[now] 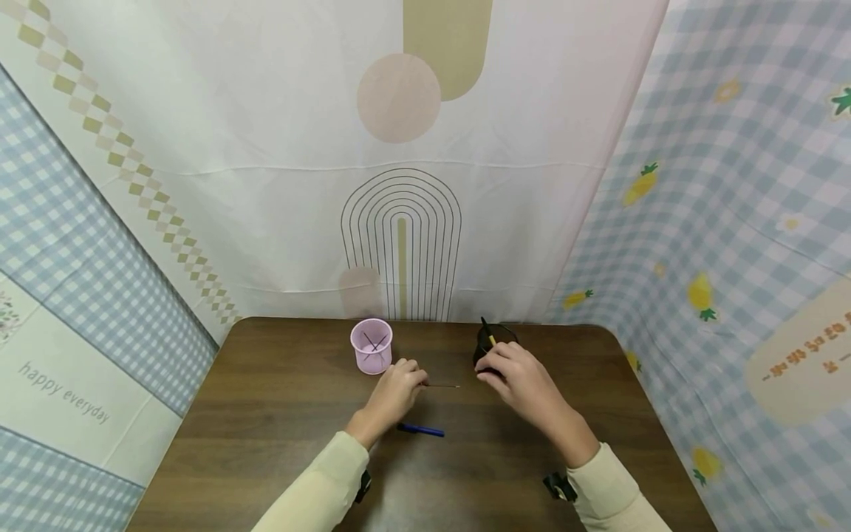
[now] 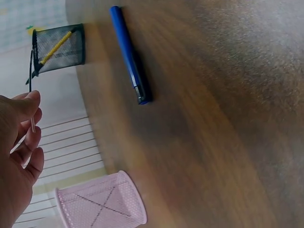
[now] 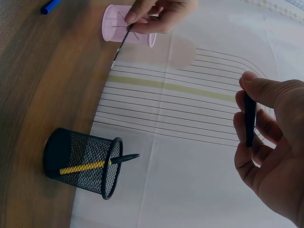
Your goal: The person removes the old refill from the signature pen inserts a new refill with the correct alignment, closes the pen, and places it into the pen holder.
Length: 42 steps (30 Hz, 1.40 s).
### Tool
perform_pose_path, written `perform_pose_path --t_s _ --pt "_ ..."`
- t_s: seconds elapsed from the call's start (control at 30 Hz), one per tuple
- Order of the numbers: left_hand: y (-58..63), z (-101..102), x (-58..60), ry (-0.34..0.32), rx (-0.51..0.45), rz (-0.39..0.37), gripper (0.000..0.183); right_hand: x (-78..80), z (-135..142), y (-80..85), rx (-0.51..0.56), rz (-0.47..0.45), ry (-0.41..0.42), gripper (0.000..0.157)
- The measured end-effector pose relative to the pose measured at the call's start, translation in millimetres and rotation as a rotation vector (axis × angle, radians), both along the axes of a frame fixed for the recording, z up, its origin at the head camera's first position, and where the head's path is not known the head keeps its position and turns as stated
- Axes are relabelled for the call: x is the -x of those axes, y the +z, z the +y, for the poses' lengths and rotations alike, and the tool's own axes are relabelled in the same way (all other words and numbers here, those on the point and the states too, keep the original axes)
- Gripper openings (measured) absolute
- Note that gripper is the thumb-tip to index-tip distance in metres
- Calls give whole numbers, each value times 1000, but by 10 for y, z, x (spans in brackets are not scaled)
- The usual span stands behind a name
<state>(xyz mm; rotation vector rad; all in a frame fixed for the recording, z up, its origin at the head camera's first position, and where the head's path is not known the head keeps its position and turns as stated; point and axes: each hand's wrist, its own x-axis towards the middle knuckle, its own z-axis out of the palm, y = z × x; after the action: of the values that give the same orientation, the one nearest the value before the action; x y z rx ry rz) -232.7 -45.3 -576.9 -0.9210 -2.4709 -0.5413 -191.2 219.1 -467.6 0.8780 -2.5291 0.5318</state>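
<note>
My left hand [image 1: 397, 388] pinches a thin dark rod, like a pen refill [image 1: 442, 386], between thumb and fingertips; one end looks pale in the left wrist view. My right hand [image 3: 275, 123] grips a slim black piece [image 3: 250, 118], like a pen barrel or cap, with thumb and fingers; I cannot tell which. In the head view, this hand overlaps the black mesh pen cup [image 3: 80, 161], where a yellow pen with a black tip [image 3: 83, 167] leans. Near my left hand stands a pink mesh cup [image 1: 372, 358] with thin dark lines crossing in it.
A blue pen [image 1: 422, 430] lies on the brown wooden table [image 1: 279, 443], in front of my left hand. Patterned cloth [image 1: 299, 222] hangs behind the table's far edge, with checked cloth [image 1: 691, 222] at the right side.
</note>
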Motion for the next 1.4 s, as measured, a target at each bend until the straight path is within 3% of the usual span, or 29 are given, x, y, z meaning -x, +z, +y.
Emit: perform_pose_path --t_s 0.37,0.6,0.77,1.4 --pt "-169 40 27 1 40 -20 13 -6 1 -17 6 -3 8 17" --pt "-296 72 44 16 84 -126 8 -25 2 -33 -8 -25 11 13" --pt "-367 114 71 14 88 -147 11 -27 2 -42 -7 -26 18 12" --pt "-445 87 157 35 148 -285 14 -6 3 -29 0 -16 13 16"
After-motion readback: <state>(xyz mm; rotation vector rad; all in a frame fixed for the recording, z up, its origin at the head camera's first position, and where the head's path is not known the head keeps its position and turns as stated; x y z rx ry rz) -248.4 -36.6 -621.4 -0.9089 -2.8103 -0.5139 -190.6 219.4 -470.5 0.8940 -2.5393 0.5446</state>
